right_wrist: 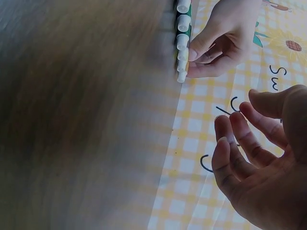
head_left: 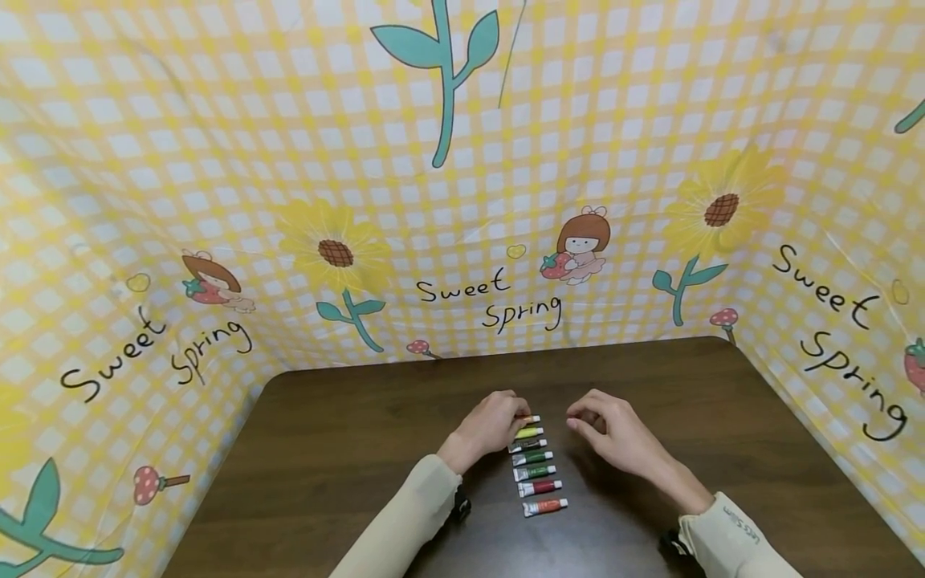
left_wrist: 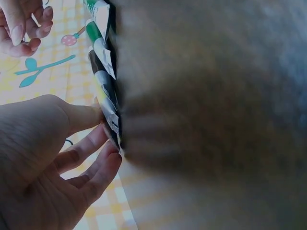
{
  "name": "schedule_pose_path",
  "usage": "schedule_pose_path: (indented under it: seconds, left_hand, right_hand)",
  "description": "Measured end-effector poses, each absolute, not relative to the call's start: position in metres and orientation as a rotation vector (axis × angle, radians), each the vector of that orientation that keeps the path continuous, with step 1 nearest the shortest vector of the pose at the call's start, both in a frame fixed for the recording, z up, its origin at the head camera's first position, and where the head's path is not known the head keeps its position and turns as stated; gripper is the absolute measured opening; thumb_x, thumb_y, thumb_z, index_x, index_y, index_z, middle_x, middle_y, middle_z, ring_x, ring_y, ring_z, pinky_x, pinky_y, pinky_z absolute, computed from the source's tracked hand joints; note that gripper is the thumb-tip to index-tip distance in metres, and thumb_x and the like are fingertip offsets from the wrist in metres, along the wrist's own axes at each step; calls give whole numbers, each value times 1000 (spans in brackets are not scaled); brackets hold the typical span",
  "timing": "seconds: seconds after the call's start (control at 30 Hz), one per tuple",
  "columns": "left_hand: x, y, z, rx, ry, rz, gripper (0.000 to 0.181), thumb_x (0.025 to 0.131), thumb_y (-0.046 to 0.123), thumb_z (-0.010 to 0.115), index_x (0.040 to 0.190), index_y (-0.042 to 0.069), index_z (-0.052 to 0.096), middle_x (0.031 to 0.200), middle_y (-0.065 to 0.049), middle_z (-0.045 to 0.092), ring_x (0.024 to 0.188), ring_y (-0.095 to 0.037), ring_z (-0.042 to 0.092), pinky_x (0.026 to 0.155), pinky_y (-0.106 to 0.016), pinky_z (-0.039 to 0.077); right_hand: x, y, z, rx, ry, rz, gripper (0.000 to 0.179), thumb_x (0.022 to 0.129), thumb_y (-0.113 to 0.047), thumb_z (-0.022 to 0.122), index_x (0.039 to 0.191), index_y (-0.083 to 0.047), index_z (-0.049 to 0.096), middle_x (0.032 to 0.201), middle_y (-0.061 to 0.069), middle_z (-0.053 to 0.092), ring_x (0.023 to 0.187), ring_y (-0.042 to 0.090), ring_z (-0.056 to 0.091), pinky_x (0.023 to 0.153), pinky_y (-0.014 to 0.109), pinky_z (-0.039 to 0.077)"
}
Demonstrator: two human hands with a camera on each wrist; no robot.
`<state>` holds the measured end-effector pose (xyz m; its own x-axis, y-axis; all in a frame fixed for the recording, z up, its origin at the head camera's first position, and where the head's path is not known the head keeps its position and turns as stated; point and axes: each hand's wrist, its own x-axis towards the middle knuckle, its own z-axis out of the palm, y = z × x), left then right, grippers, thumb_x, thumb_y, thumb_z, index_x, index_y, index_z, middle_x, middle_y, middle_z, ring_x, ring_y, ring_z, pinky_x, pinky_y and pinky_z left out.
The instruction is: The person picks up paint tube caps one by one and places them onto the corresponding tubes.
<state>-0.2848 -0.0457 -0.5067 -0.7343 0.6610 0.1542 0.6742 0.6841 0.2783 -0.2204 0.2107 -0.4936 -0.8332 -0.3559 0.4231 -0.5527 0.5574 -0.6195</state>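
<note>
Several small paint tubes with white caps lie side by side in a column on the table. Nearest is an orange-red tube (head_left: 546, 506); beyond it come a dark red tube (head_left: 540, 488), two green tubes (head_left: 536, 473), a blackish tube (head_left: 530, 445) and a yellow tube (head_left: 528, 433). At the far end my left hand (head_left: 493, 421) pinches an orange paint tube (head_left: 533, 419) between thumb and fingers, covering its tail. My right hand (head_left: 614, 433) hovers to the right of the caps, fingers loosely bent, holding nothing. The right wrist view shows the white caps (right_wrist: 183, 23) in line.
The brown wooden table (head_left: 325, 482) has its far edge against a yellow checked cloth (head_left: 462, 201) with flowers and lettering. This cloth also hangs along both sides. Dark straps show at both sleeve cuffs.
</note>
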Motion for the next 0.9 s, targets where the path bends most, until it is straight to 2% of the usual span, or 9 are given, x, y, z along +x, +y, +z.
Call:
schedule_pose_path:
  seconds: [0.33,0.7,0.8,0.9]
  left_hand:
    - [-278,-58,-503,-1061,-2878,-528,15,106,22,70,111,12,79,106,-4,74,95,-15,70,84,-29,60]
    - [-265,-84,-479,-949,-2880,-404,28,107,30,67,127,12,76,123,-6,73,109,-26,69,96,-45,58]
    - [-263,-93,-471,-918,-2869,-371,34,107,35,66,133,13,73,132,-7,71,117,-28,68,102,-50,56]
    - [-262,-103,-464,-868,-2860,-356,42,107,42,65,139,14,69,142,-7,67,131,-33,63,111,-56,50]
  right_hand:
    - [-223,211,-493,774,-2542,1135,9,99,-9,77,106,-15,77,98,-8,69,82,3,64,67,23,55]
    - [-224,230,-483,744,-2500,1010,7,101,-12,76,107,-14,78,96,-10,67,81,2,60,66,28,54]
    - [-224,238,-477,702,-2505,924,10,100,-17,77,110,-14,78,101,-6,70,89,10,66,72,35,57]
    - [-224,245,-471,638,-2540,848,21,100,-27,78,116,-14,77,113,1,72,105,24,70,87,49,59]
